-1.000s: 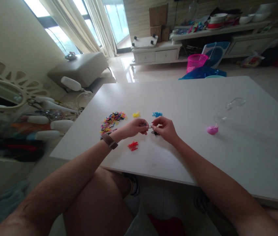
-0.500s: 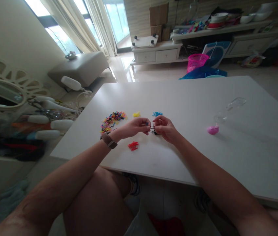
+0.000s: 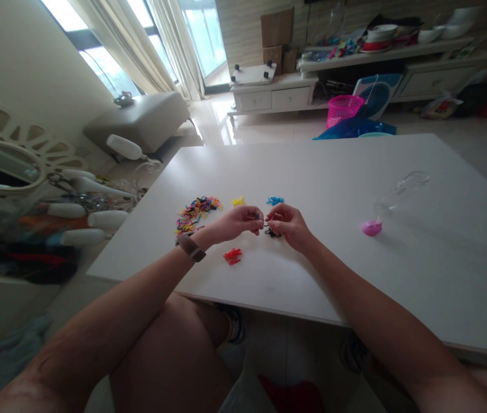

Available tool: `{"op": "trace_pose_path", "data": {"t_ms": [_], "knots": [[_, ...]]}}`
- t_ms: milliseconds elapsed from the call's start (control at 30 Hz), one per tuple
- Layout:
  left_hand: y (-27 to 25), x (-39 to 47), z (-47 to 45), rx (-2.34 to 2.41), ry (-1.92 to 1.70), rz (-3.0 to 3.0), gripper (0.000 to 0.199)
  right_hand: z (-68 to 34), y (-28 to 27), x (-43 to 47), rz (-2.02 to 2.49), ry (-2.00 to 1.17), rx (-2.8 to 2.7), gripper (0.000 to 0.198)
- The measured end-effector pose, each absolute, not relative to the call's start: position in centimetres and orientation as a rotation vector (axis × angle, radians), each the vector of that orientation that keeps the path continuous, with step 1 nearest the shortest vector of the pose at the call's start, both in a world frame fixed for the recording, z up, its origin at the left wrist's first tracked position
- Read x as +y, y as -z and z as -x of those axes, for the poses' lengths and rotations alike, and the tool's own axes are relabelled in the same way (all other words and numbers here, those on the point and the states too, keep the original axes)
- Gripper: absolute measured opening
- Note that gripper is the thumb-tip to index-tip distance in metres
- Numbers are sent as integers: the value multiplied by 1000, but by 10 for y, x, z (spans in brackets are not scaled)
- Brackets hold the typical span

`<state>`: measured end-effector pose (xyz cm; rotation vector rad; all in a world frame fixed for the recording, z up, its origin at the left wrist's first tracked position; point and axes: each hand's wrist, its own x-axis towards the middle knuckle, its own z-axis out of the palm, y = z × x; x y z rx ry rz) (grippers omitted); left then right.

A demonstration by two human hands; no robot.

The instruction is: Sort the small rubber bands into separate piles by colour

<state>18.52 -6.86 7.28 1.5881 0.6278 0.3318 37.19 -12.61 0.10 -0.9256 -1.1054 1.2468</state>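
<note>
So, left to right: the mixed heap [image 3: 198, 212], the red pile [image 3: 232, 256] and the yellow pile [image 3: 238, 201] look the same as a second ago. The only real change is in the middle. Half a second back, a couple of dark strands showed across the gap between the fingertips; now there's just a short bit, and the gap looks narrower. My read is that the pull has eased off and the fiddly part is still going on, with nothing let go.

The left hand [image 3: 249, 221] has thumb and fingers pinched on one end of that small dark band [image 3: 265, 224], and the right hand [image 3: 285, 225] pinches the other end. The band is up between them, just beside the black pile [image 3: 272, 233], which is partly tucked under the right hand. Too tiny to make out its exact shape.

Materials, same direction: the heap is a curved, messy spread of thin multicoloured loops, rubbery-looking. Brown wristband [image 3: 191, 247], flat and wide. Red and yellow bits are skinny and tangled, and the blue pile [image 3: 275, 201] looks the same. Further right there's a rounded pink lump [image 3: 371, 228], maybe soft, then a see-through plastic-looking item [image 3: 401, 187]. All of it's on a smooth, pale, slightly shiny surface [image 3: 333, 172].
</note>
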Motion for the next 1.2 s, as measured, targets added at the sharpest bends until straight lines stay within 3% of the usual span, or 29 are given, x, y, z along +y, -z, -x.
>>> {"op": "trace_pose_path", "data": {"t_ms": [467,800,1200], "knots": [[-66,-67,-186,637,-383,-1569,33,-370,0,-126,934,-1186,-1189,23],[-62,-63,-188,631,-388,-1601,24,-365,-7,-131,1077,-796,-1179,10],[-70,-63,-188,607,-374,-1646,21,-373,-6,-127,1165,-697,-1094,8]]}}
